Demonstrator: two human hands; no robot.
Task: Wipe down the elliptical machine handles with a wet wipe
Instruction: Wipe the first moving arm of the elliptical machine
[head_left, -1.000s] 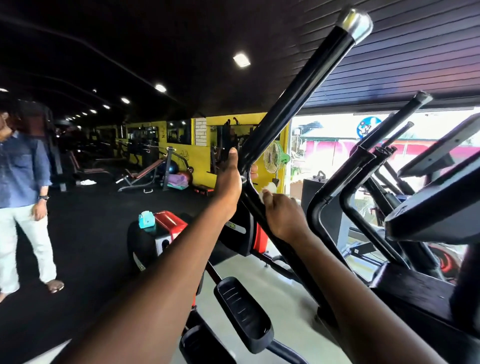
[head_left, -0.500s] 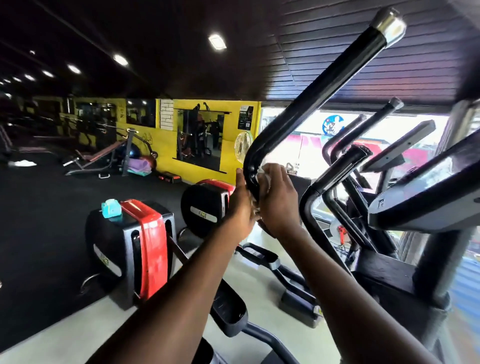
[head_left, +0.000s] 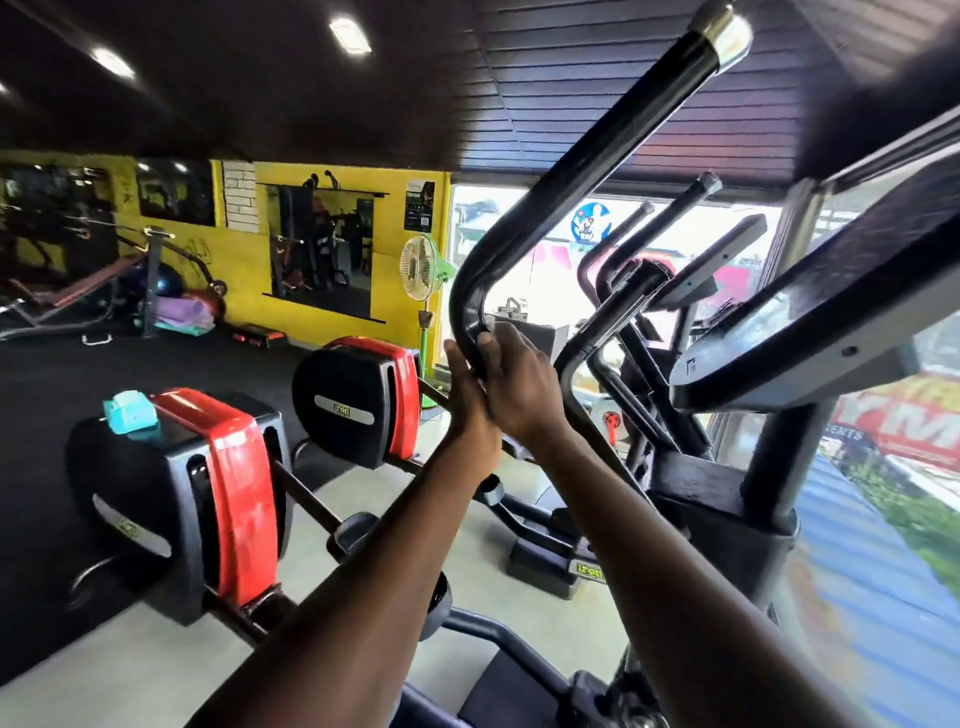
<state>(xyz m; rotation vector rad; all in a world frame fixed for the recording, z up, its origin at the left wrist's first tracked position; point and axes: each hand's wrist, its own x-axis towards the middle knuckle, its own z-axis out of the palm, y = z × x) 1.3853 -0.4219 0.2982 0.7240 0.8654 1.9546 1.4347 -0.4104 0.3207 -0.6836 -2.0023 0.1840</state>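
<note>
A: Where was the handle (head_left: 563, 192) at that moment?

B: It ran from the middle of the frame up to the upper right, and it ended in a silver cap (head_left: 722, 31). Both hands met at its bend, near the centre of the frame.

A: How did the hands hold it?

B: The right hand (head_left: 519, 384) was curled around the tube just below the bend, with its fingers wrapped over the front. The left hand (head_left: 467, 400) pressed against the tube from the left side, touching the right hand. Whether its grip was closed around the tube, I cannot tell, because the right hand covered it.

A: And the wipe?

B: I could not see it. Probably it was hidden inside the right palm, between the skin and the tube. This would explain why the fingers were wrapped so fully: the cloth then touches the tube all around.

A: Why the left hand, then?

B: I think it steadied the handle, since such an arm swings when it is pushed.

A: Anything else near?

B: A teal box (head_left: 130, 410), perhaps the wipes, stood on the housing (head_left: 171, 499) at the left of the frame, well apart from the hands.
</note>
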